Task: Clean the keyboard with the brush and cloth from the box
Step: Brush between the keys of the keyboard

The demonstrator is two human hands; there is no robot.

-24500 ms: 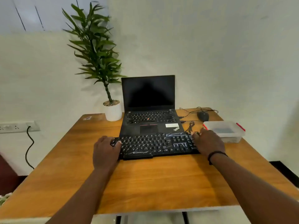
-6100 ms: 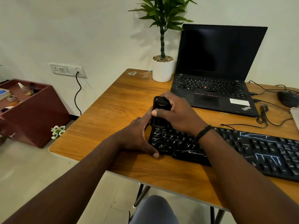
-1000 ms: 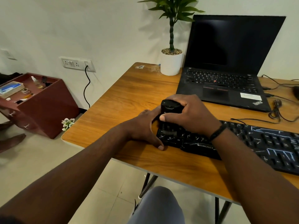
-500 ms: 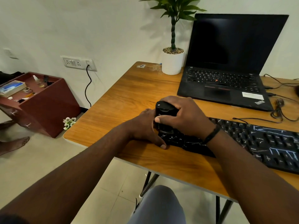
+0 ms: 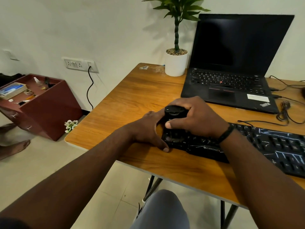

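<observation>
A black keyboard (image 5: 272,146) with pale streak marks lies across the wooden table (image 5: 132,100). My right hand (image 5: 196,118) grips a black brush (image 5: 174,113) upright over the keyboard's left end, thumb across its front. My left hand (image 5: 148,129) holds the keyboard's left edge, thumb along the front corner. The brush's bristles are hidden among the keys and fingers. No cloth or box shows in this view.
An open black laptop (image 5: 231,83) sits behind the keyboard, with a potted plant (image 5: 176,63) to its left and cables (image 5: 287,113) at the right. A maroon cabinet (image 5: 38,103) with small items stands on the floor at left. Another person's bare foot (image 5: 14,147) is at the left edge.
The brush in my right hand has shifted slightly along the keyboard's left end over the last second. My left hand keeps its hold on the keyboard's edge.
</observation>
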